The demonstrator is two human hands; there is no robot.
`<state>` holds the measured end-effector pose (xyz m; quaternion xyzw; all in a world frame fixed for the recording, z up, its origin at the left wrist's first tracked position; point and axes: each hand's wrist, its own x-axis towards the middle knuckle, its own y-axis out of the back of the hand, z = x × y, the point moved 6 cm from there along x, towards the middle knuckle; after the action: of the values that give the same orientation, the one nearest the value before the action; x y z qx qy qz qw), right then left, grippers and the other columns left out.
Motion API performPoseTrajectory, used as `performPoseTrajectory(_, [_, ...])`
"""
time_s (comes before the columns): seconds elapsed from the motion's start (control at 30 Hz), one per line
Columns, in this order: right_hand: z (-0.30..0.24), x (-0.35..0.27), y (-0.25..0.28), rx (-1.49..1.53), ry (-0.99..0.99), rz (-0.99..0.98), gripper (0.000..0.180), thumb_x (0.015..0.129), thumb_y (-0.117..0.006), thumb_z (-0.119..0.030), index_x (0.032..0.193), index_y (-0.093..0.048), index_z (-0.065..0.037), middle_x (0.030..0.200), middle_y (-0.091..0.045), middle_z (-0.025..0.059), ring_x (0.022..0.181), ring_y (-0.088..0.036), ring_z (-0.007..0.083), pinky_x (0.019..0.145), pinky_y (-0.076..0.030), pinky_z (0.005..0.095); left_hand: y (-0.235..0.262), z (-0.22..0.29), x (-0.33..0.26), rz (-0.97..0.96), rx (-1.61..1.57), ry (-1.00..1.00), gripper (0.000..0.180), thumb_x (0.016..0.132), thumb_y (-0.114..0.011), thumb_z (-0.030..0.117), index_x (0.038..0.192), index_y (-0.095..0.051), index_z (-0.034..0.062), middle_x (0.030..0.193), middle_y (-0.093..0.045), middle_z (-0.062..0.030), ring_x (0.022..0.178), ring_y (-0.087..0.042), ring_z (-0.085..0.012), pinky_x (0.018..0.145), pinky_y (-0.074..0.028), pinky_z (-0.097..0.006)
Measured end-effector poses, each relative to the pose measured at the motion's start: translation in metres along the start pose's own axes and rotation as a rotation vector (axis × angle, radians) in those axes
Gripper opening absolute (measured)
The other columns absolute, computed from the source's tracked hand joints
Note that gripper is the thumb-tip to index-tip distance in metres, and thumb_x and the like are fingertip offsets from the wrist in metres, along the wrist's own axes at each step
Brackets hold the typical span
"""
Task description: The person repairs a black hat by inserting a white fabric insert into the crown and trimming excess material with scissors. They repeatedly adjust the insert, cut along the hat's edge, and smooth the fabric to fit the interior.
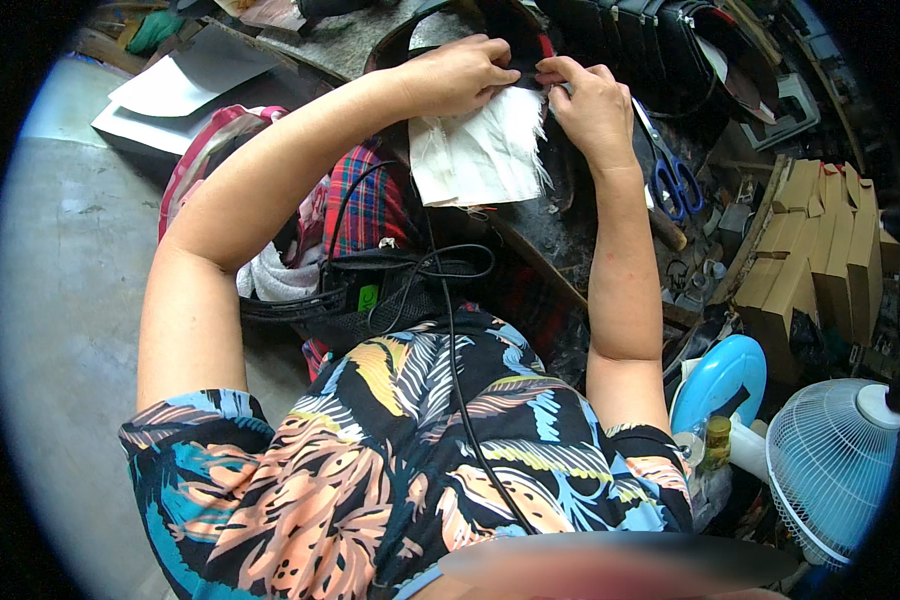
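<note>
My left hand (462, 78) is closed, its fingertips pinched at the top edge of a white cloth (482, 150) with frayed sides. Facing it, my right hand (592, 108) is also closed in a pinch, thumb and forefinger just beyond the cloth's upper right corner. What lies between the fingertips of either hand is too small to make out. Behind both hands curves a black, leather-like piece (515, 30) with a red strip along its right side. The cloth hangs over the near edge of a dark worktable. Beside my right wrist lie blue-handled scissors (678, 188).
Black bag-like pieces (660, 50) are piled at the far right. Cardboard boxes (820, 250) stand at the right, above a blue-bladed fan (835, 465). White sheets (190, 90) lie far left. A black cable (450, 340) runs down my front, past plaid fabric (360, 200).
</note>
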<state>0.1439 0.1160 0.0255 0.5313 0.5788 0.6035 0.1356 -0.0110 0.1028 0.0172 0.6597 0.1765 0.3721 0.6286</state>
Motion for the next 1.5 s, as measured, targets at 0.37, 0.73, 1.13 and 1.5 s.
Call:
performPoseTrajectory(0.37, [-0.003, 0.006, -0.010, 0.218, -0.023, 0.026, 0.024, 0.082, -0.070, -0.019, 0.105, -0.072, -0.015, 0.096, -0.068, 0.0058, 0.094, -0.065, 0.0248, 0.085, -0.052, 0.0377, 0.006, -0.022, -0.004, 0.122, -0.372, 0.164, 0.033, 0.081, -0.074, 0.013, 0.112, -0.068, 0.0040, 0.114, -0.058, -0.0144, 0.103, -0.063, -0.0298, 0.093, -0.052, -0.036])
performPoseTrajectory(0.73, [0.007, 0.016, -0.021, 0.451, -0.196, 0.021, 0.021, 0.084, -0.069, -0.026, 0.100, -0.074, -0.013, 0.083, -0.070, 0.0104, 0.075, -0.068, 0.0301, 0.073, -0.053, 0.0385, 0.014, -0.030, 0.000, 0.021, -0.437, 0.217, 0.024, 0.076, -0.075, 0.011, 0.099, -0.070, 0.0025, 0.105, -0.063, -0.0143, 0.095, -0.066, -0.0304, 0.087, -0.053, -0.036])
performPoseTrajectory(1.13, [0.035, 0.095, -0.008, 0.572, 0.133, -0.373, 0.021, 0.090, -0.060, 0.001, 0.111, -0.066, -0.002, 0.105, -0.069, 0.0022, 0.098, -0.061, 0.0107, 0.092, -0.045, 0.0237, 0.036, -0.027, -0.023, 0.003, -0.001, 0.204, 0.051, 0.081, -0.070, 0.012, 0.128, -0.053, 0.0047, 0.116, -0.063, -0.0176, 0.109, -0.061, -0.0358, 0.093, -0.050, -0.042])
performPoseTrajectory(1.5, [0.056, 0.011, 0.069, 0.324, -0.052, -0.029, 0.027, 0.089, -0.067, -0.019, 0.116, -0.067, -0.013, 0.105, -0.068, 0.0097, 0.094, -0.066, 0.0238, 0.085, -0.051, 0.0349, 0.061, -0.006, 0.010, 0.153, 0.123, 0.114, 0.018, 0.086, -0.062, 0.007, 0.103, -0.064, 0.0040, 0.107, -0.061, -0.0139, 0.101, -0.064, -0.0313, 0.086, -0.054, -0.040])
